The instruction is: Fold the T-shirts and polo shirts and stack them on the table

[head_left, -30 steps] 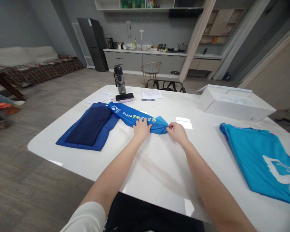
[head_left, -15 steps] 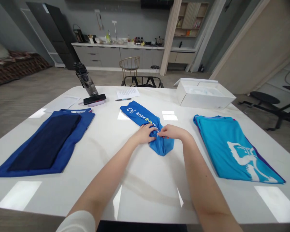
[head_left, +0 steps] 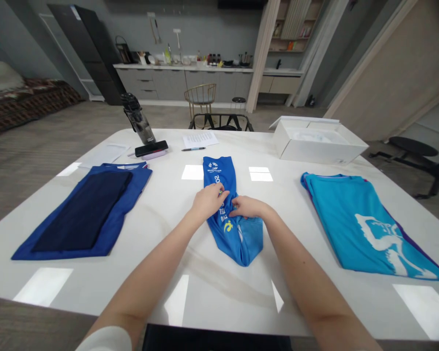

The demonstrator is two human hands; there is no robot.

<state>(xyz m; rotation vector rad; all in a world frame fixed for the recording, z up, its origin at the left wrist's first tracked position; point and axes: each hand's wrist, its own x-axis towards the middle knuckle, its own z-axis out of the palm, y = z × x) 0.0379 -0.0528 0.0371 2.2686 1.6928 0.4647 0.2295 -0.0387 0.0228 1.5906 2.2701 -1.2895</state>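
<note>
A blue printed cloth (head_left: pixel 221 234) lies on the table in front of me, long and narrow, with white lettering and a yellow mark. Its near end is folded back, showing a lighter blue inside. My left hand (head_left: pixel 208 199) rests on its left edge, thumb and fingers bent together on the fabric. From the right, my right hand (head_left: pixel 249 207) pinches the opposite edge just above the lighter fold. Both sets of fingertips are partly hidden.
Dark blue folded clothes (head_left: pixel 84 209) lie on the left of the white table (head_left: pixel 161 292), a turquoise shirt (head_left: pixel 336 219) on the right. Farther back are a handheld vacuum (head_left: pixel 139 119), a phone (head_left: pixel 151 148), papers (head_left: pixel 201 139), a pen (head_left: pixel 193 148) and a white box (head_left: pixel 314 146).
The blue cloth has turned so its far end points straight away from me, and its near end has come closer. My left hand has shifted left and up along it.
</note>
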